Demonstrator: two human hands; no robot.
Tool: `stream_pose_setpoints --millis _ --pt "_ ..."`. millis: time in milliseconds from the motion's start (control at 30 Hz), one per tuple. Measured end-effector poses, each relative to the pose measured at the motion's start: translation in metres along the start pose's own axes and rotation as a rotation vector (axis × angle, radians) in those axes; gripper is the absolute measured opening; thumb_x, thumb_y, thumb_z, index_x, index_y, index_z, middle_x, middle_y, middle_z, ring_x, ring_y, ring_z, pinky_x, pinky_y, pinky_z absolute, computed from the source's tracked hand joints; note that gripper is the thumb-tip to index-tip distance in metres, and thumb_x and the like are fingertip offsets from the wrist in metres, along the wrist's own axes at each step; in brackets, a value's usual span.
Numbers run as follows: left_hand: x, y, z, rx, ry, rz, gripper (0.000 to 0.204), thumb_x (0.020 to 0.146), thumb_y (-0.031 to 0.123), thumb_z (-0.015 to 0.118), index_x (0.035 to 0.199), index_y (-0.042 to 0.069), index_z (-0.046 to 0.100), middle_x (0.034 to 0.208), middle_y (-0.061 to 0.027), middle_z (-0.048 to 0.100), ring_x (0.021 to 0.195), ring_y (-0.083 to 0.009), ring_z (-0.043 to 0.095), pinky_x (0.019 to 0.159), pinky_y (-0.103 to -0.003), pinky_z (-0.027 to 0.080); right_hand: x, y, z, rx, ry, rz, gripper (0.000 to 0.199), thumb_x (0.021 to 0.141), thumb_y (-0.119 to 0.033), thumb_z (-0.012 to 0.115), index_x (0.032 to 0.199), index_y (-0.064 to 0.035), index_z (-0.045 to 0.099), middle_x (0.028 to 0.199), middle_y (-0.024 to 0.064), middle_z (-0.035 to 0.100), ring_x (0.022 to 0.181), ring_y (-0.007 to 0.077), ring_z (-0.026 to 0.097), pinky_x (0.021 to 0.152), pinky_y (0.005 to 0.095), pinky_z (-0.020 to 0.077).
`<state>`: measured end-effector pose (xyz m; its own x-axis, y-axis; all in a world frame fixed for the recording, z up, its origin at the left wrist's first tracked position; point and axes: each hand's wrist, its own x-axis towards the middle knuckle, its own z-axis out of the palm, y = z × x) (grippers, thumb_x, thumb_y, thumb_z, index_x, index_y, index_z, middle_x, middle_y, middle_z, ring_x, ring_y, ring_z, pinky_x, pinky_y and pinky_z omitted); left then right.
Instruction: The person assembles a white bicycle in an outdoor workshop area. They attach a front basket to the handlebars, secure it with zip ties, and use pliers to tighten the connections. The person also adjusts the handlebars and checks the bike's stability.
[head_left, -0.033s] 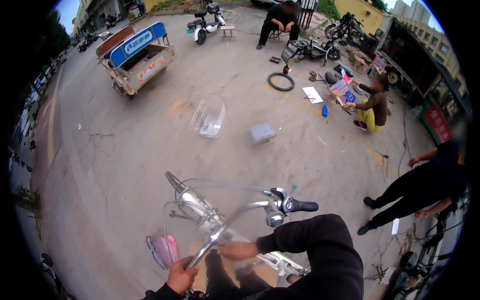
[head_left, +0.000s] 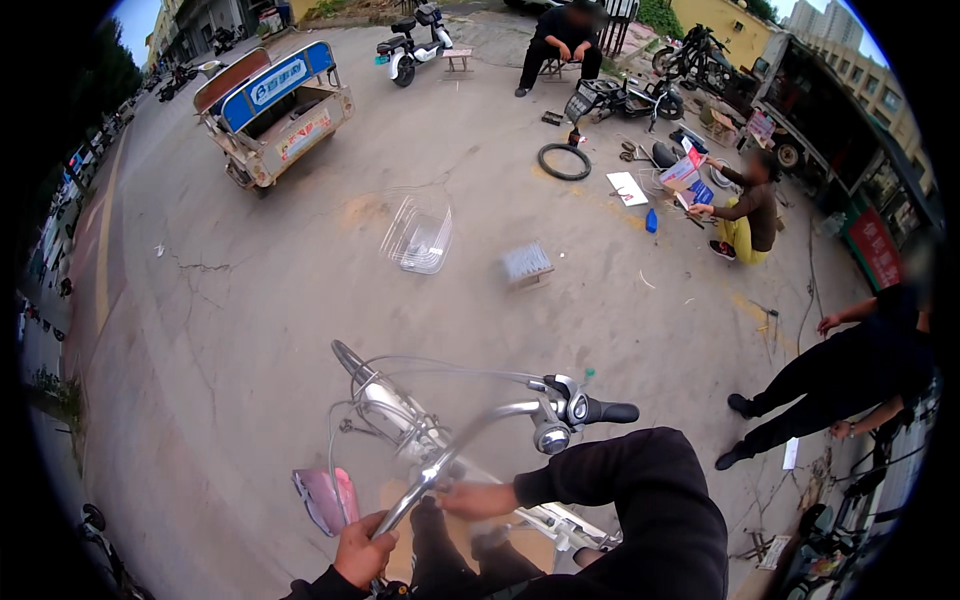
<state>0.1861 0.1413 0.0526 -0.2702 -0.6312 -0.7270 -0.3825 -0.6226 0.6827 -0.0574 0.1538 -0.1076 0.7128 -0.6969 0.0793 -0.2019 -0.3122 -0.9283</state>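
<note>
A white bicycle (head_left: 400, 412) stands in front of me, with a shiny curved handlebar (head_left: 437, 462). My left hand (head_left: 362, 552) is closed round the handlebar's near left end. Just behind the stem, my right hand (head_left: 478, 500) is drawn together, its blurred fingertips close to the bar. What those fingers hold, if anything, cannot be made out. The bar's far right end carries a black grip (head_left: 610, 412), a brake lever and a round silver bell (head_left: 551, 437). Thin cables loop ahead of the bar toward the front wheel (head_left: 352, 362).
A pink bag-like thing (head_left: 328, 497) lies left of the bicycle. Ahead are a wire basket (head_left: 420, 245), a small stool (head_left: 526, 265) and a tyre (head_left: 564, 162). A crouching person (head_left: 750, 205) handles a box; another person (head_left: 850, 350) stands at the right. A cargo tricycle (head_left: 275, 105) is far left.
</note>
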Motion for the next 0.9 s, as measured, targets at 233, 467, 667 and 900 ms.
stream_pose_setpoints --millis 233,467,667,900 --pt "0.000 0.005 0.005 -0.022 0.020 -0.025 0.037 0.083 0.008 0.060 0.118 -0.005 0.060 0.064 0.0005 0.052 0.046 -0.0065 0.042 0.042 -0.025 0.032 -0.004 0.038 0.029 0.179 0.140 0.052 0.023 0.099 -0.027 0.048 0.098 -0.0046 0.052 0.066 0.0087 0.045 0.058 0.0206 0.045 0.054 0.0357 0.0383" --pt "0.001 -0.002 0.002 0.048 0.037 0.093 0.043 0.084 0.011 0.062 0.125 -0.002 0.057 0.080 -0.0071 0.064 0.061 -0.0115 0.056 0.055 -0.028 0.045 -0.004 -0.012 0.005 0.652 0.126 0.371 0.026 0.100 -0.031 0.047 0.094 -0.0062 0.053 0.060 -0.0046 0.036 0.054 0.0104 0.039 0.050 0.0301 0.0330" --pt "0.010 -0.018 -0.004 0.208 0.062 0.164 0.049 0.081 0.013 0.059 0.128 0.000 0.054 0.074 -0.0100 0.064 0.050 -0.0138 0.058 0.044 -0.027 0.045 0.011 -0.038 0.010 1.077 0.290 0.705 0.048 0.099 -0.026 0.046 0.054 -0.0139 0.033 0.046 -0.0032 0.028 0.038 0.0108 0.025 0.039 0.0277 0.0198" --pt "0.087 -0.053 0.010 0.746 0.049 0.455 0.025 0.074 0.013 0.057 0.087 -0.004 0.068 0.069 -0.0175 0.066 0.059 -0.0303 0.066 0.054 -0.041 0.054 0.003 -0.032 0.008 0.745 0.365 0.685 0.036 0.098 -0.030 0.047 0.068 -0.0159 0.034 0.049 -0.0053 0.031 0.036 0.0069 0.029 0.034 0.0246 0.0203"
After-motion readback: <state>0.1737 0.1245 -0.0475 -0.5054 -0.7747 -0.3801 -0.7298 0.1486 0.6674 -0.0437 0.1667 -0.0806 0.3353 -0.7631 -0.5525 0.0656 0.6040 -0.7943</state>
